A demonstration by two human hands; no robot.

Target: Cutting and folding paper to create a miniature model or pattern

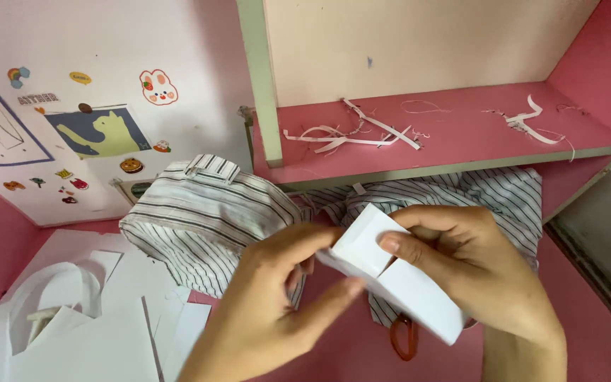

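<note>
The right hand (475,269) closes around a folded white paper piece (397,279), thumb on the near face and fingers curled behind its upper end, while the left hand (277,304) pinches the lower left edge between thumb and forefinger, so both hands grip the same piece and hold it in the air just above the pink table (348,346). The piece looks like thin card or stout paper creased into a boxy, open-ended shape; I judge it very light and only as stiff as its folds make it, so it would crush or crease under a hard squeeze and is best held along the folded edges and corners, as both hands do here, not across the flat panels. Its surface seems smooth and matt, not likely to slip from dry fingers. Just under the piece an orange scissors handle (404,338) peeks out, touching the table. Behind the hands lies a striped shirt (206,212), bunched up, running under a pink shelf (454,141) that carries white paper strips (351,134). To the left, cut white paper sheets (107,332) lie spread on the table, and a white board with stickers (93,106) leans near them.
</note>
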